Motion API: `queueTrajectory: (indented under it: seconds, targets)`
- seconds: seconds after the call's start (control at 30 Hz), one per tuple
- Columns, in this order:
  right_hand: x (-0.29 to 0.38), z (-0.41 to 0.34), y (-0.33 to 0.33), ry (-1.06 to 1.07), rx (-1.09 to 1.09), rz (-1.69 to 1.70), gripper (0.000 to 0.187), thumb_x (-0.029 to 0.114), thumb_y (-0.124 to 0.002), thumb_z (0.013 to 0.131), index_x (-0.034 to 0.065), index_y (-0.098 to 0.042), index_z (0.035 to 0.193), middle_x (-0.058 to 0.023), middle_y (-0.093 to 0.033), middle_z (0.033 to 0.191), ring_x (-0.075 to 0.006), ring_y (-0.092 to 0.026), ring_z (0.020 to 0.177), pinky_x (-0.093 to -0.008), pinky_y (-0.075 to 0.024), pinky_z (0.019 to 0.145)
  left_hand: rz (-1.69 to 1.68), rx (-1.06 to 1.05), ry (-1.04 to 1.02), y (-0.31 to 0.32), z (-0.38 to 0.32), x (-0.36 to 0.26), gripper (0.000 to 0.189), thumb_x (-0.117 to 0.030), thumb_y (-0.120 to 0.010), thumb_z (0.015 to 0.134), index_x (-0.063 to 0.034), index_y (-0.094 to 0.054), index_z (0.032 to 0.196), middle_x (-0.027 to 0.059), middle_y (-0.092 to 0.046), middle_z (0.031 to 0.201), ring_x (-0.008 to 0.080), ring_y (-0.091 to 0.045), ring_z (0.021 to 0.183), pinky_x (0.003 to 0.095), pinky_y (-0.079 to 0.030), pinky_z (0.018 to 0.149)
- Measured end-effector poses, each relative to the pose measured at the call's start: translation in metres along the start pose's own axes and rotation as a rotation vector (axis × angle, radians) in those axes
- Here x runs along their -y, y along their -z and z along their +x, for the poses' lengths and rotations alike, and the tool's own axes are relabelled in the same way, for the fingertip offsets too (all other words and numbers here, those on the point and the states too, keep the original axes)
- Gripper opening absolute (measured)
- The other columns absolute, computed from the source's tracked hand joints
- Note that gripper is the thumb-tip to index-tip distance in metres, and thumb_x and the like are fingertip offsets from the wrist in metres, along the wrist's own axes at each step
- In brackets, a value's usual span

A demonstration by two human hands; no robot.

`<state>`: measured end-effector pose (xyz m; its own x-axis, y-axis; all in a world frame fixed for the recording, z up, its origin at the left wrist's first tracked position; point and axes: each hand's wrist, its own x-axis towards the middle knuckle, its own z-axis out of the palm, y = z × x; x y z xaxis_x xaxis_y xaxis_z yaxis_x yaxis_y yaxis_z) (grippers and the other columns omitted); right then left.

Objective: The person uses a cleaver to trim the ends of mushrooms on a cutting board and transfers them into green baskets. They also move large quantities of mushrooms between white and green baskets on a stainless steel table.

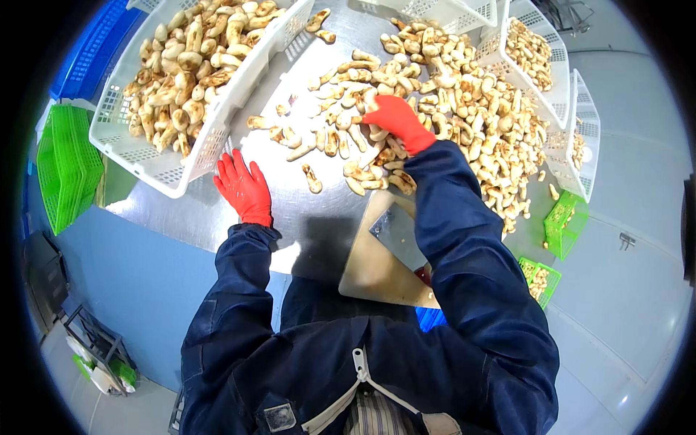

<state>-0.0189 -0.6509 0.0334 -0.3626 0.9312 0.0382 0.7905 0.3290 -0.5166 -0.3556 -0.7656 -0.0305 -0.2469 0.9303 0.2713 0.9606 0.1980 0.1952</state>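
Observation:
My left hand, in a red glove, lies with fingers spread on the metal table, beside the near corner of a white perforated crate heaped with mushrooms. Over the loose mushrooms on the table is my right hand, also red-gloved, its fingers curled down at them; whether it grips one cannot be made out. A large pile of mushrooms spreads to its right. Partly under my right sleeve, a wide-bladed knife rests on a cutting board.
White crates with smaller mushroom pieces stand at the right edge. Small green baskets hold more pieces. Stacked green baskets and a blue crate are at the left.

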Motion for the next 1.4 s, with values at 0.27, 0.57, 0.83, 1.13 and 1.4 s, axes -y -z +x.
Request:
queueTrajectory:
  seconds: [0.27, 0.57, 0.83, 1.13, 1.4]
  targets:
    - [-0.166, 0.047, 0.120, -0.451, -0.144, 0.032, 0.027, 0.028, -0.074, 0.077, 0.0042, -0.065, 0.086, -0.0028, -0.064, 0.077, -0.0135, -0.059, 0.069, -0.0308, -0.0470, 0.063, -0.062, -0.027, -0.037, -0.010, 0.005, -0.016, 0.049, -0.028, -0.055, 0.090, -0.0075, -0.048, 0.134, 0.0186, -0.047, 0.138, 0.0358, -0.039, 0.131, 0.0551, -0.023, 0.109]
    - [-0.052, 0.028, 0.065, -0.130, -0.150, -0.285, 0.032, 0.030, -0.073, 0.070, 0.0015, -0.062, 0.079, -0.0177, -0.062, 0.087, -0.0352, -0.062, 0.083, -0.0433, -0.0480, 0.073, 0.026, -0.025, 0.021, -0.002, -0.001, 0.003, 0.050, -0.029, -0.057, 0.089, -0.0072, -0.049, 0.133, 0.0175, -0.047, 0.138, 0.0359, -0.039, 0.131, 0.0549, -0.023, 0.109]
    - [0.024, 0.007, -0.054, 0.122, -0.129, -0.761, 0.014, 0.018, -0.066, 0.070, 0.0084, -0.063, 0.080, -0.0138, -0.059, 0.085, -0.0326, -0.058, 0.083, -0.0442, -0.0458, 0.068, 0.006, -0.035, 0.023, -0.005, 0.000, 0.005, 0.051, -0.031, -0.057, 0.088, -0.0083, -0.049, 0.133, 0.0169, -0.048, 0.138, 0.0356, -0.040, 0.131, 0.0553, -0.024, 0.109]
    - [0.064, 0.038, 0.014, -0.464, 0.093, 0.882, 0.027, 0.025, -0.071, 0.082, 0.0053, -0.066, 0.099, -0.0018, -0.065, 0.089, -0.0119, -0.062, 0.082, -0.0287, -0.0508, 0.073, -0.017, -0.039, 0.041, -0.003, 0.000, 0.005, 0.050, -0.031, -0.057, 0.088, -0.0080, -0.050, 0.132, 0.0164, -0.049, 0.137, 0.0349, -0.040, 0.131, 0.0545, -0.025, 0.109]
    - [0.186, 0.170, 0.072, 0.237, 0.187, 1.353, 0.034, 0.022, -0.050, 0.098, 0.0019, -0.054, 0.126, -0.0093, -0.062, 0.109, -0.0219, -0.061, 0.102, -0.0318, -0.0500, 0.089, -0.041, -0.026, 0.008, -0.004, 0.003, -0.006, 0.050, -0.029, -0.057, 0.089, -0.0081, -0.049, 0.134, 0.0170, -0.048, 0.138, 0.0346, -0.040, 0.131, 0.0541, -0.025, 0.109]
